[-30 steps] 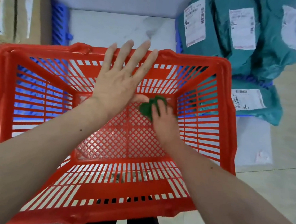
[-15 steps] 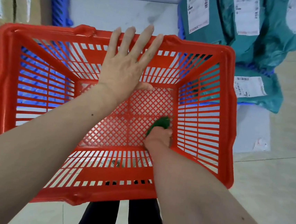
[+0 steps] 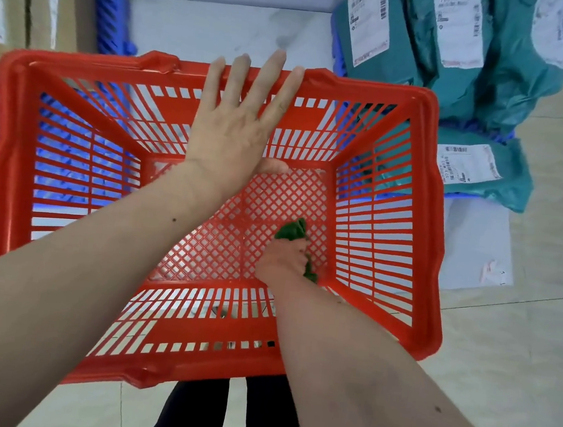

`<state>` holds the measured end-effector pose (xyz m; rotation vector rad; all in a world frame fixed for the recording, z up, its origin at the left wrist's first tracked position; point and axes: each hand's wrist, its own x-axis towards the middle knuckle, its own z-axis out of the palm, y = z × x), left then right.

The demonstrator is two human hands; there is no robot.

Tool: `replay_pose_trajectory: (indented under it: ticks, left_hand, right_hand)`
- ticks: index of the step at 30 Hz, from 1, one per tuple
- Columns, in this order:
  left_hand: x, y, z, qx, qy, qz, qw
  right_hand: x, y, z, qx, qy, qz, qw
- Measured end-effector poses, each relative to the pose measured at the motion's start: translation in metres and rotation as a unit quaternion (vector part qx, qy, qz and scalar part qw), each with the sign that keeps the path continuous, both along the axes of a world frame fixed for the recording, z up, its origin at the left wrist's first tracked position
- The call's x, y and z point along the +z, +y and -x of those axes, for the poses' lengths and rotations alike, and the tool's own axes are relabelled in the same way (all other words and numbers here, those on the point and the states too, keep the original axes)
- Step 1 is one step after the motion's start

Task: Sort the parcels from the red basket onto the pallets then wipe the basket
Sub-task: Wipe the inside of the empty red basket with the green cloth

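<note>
Your right hand (image 3: 286, 258) is bunched tight around the green cloth (image 3: 292, 231), fingers curled so that only a tuft shows beyond the knuckles and a scrap trails out on the thumb-away side; holding it wadded like that gives you a firm pad to press into the lattice floor of the red basket (image 3: 0, 152) rather than a loose rag that would snag in the holes. The cloth sits on the floor mesh, near the corner where the near wall meets the right-hand wall, so the strokes from here most likely run away from you across the grid. Your left hand (image 3: 236, 130) holds nothing: it is spread flat, fingers straight and fanned, over the far wall, with the fingertips (image 3: 277, 61) reaching up to the far rim. Whether the palm actually presses the slats cannot be told, but the pose reads as bracing, keeping the light basket from sliding under your wiping hand. The basket itself holds no parcels. Beyond your right hand the teal parcels (image 3: 458, 75) lie stacked on a blue pallet (image 3: 337, 46); beyond and outside your left, the cardboard boxes (image 3: 36, 0) rest on another, so the sorting looks finished.
</note>
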<state>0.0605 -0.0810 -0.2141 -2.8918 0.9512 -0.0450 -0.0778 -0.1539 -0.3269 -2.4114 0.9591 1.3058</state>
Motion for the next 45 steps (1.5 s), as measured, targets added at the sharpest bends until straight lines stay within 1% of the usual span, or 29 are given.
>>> replay_pose_trajectory:
  ticks: [2,3,5,8,10,12,13,15,17,19,21,22,24,25,26,27,28,30,31,32,33,34,35,36,37,38,41,42,45]
  left_hand:
    - [0.002,0.002,-0.001,-0.005,0.012,0.006,1.000]
    - [0.004,0.004,-0.002,-0.013,0.018,0.010,1.000]
    - [0.008,0.013,-0.007,-0.050,0.026,0.019,0.998]
    - [0.011,0.044,-0.011,-0.082,0.014,0.015,0.996]
    - [0.012,0.072,-0.009,-0.057,-0.007,0.002,0.998]
    - [0.012,0.094,-0.007,-0.021,-0.022,-0.016,0.999]
    - [0.011,0.102,-0.007,0.000,-0.025,-0.016,1.000]
    - [0.008,0.109,-0.008,0.032,-0.025,-0.011,0.999]
    - [0.003,0.110,-0.013,0.038,-0.028,-0.010,0.999]
    - [-0.001,0.111,-0.020,0.036,-0.029,-0.004,0.999]
    - [-0.003,0.113,-0.023,0.035,-0.033,-0.001,0.999]
    - [-0.004,0.114,-0.022,0.034,-0.038,-0.002,0.999]
    - [-0.005,0.115,-0.017,0.030,-0.053,0.002,0.998]
    - [-0.006,0.115,-0.014,0.030,-0.059,0.005,0.998]
    - [-0.006,0.115,-0.013,0.032,-0.063,0.008,0.997]
    - [-0.007,0.114,-0.013,0.035,-0.065,0.013,0.997]
    - [-0.007,0.114,-0.013,0.040,-0.067,0.018,0.997]
    - [-0.009,0.114,-0.014,0.044,-0.072,0.027,0.996]
    - [-0.011,0.114,-0.014,0.042,-0.075,0.029,0.996]
    - [-0.011,0.114,-0.014,0.039,-0.077,0.031,0.996]
    - [-0.012,0.114,-0.015,0.037,-0.078,0.032,0.996]
    - [-0.013,0.115,-0.015,0.037,-0.079,0.034,0.996]
    - [-0.013,0.115,-0.016,0.037,-0.079,0.036,0.996]
    - [-0.012,0.115,-0.017,0.038,-0.076,0.038,0.996]
    - [-0.012,0.116,-0.017,0.038,-0.073,0.038,0.996]
    - [-0.012,0.116,-0.017,0.038,-0.069,0.037,0.996]
    - [-0.010,0.117,-0.017,0.030,-0.061,0.039,0.997]
    - [-0.009,0.117,-0.017,0.028,-0.060,0.041,0.997]
    - [-0.011,0.118,-0.018,0.029,-0.059,0.048,0.997]
  right_hand:
    - [0.008,0.011,-0.018,0.005,-0.027,-0.109,0.994]
    - [0.014,0.009,-0.027,0.023,-0.054,-0.140,0.988]
    - [0.024,-0.005,-0.036,0.074,-0.135,-0.144,0.978]
    - [0.023,-0.037,-0.035,0.179,-0.258,-0.087,0.946]
    - [0.007,-0.055,-0.033,0.281,-0.233,-0.055,0.929]
    - [-0.016,-0.060,-0.029,0.344,-0.186,-0.070,0.918]
    - [-0.025,-0.057,-0.026,0.345,-0.190,-0.087,0.915]
    - [-0.038,-0.048,-0.017,0.330,-0.263,-0.113,0.900]
    - [-0.050,-0.045,-0.010,0.404,-0.336,-0.105,0.844]
    - [-0.061,-0.044,-0.001,0.521,-0.339,-0.163,0.766]
    - [-0.069,-0.040,0.009,0.644,-0.336,-0.253,0.640]
    - [-0.071,-0.035,0.011,0.685,-0.321,-0.290,0.587]
    - [-0.073,-0.028,0.000,0.721,-0.302,-0.342,0.521]
    - [-0.074,-0.025,-0.012,0.731,-0.305,-0.340,0.507]
    - [-0.074,-0.022,-0.025,0.730,-0.310,-0.321,0.518]
    - [-0.076,-0.018,-0.040,0.706,-0.319,-0.296,0.559]
    - [-0.076,-0.011,-0.055,0.657,-0.344,-0.262,0.618]
    - [-0.069,0.016,-0.075,0.495,-0.382,-0.212,0.751]
    - [-0.066,0.035,-0.077,0.417,-0.400,-0.213,0.788]
    - [-0.063,0.053,-0.073,0.375,-0.410,-0.233,0.798]
    - [-0.059,0.067,-0.064,0.370,-0.417,-0.265,0.787]
    - [-0.058,0.076,-0.051,0.392,-0.421,-0.313,0.756]
    - [-0.060,0.081,-0.036,0.438,-0.419,-0.363,0.708]
    - [-0.060,0.081,-0.023,0.487,-0.399,-0.402,0.665]
    - [-0.062,0.075,-0.015,0.532,-0.356,-0.432,0.635]
    - [-0.063,0.066,-0.012,0.563,-0.312,-0.451,0.618]
    - [-0.063,0.026,-0.020,0.633,-0.224,-0.414,0.614]
    - [-0.061,0.009,-0.023,0.648,-0.220,-0.391,0.615]
    - [-0.053,-0.025,-0.028,0.689,-0.275,-0.284,0.608]
